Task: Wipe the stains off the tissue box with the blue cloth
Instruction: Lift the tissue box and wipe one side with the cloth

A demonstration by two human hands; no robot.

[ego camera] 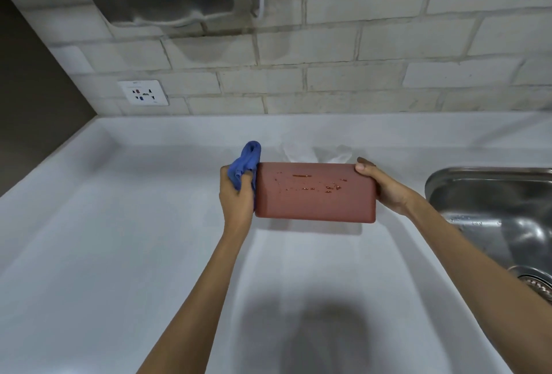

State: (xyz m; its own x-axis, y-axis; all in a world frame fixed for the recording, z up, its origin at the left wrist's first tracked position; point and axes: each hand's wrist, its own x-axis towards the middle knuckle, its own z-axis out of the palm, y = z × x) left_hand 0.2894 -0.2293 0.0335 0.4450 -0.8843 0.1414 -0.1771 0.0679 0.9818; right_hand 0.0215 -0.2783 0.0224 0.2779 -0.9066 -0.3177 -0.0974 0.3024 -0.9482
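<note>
While stains (pixel 310 184) remained unwiped on the tissue box (pixel 315 194), the left hand (pixel 236 194) gripped the blue cloth (pixel 246 161) at its left end and the right hand (pixel 382 185) clasped its right end.

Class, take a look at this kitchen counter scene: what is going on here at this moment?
A person holds a reddish tissue box up over the white counter, beside a steel sink. The right hand grips the box's right end. The left hand clutches a bunched blue cloth against its left end. Dark stains are on the side facing the camera, not yet wiped.
</note>
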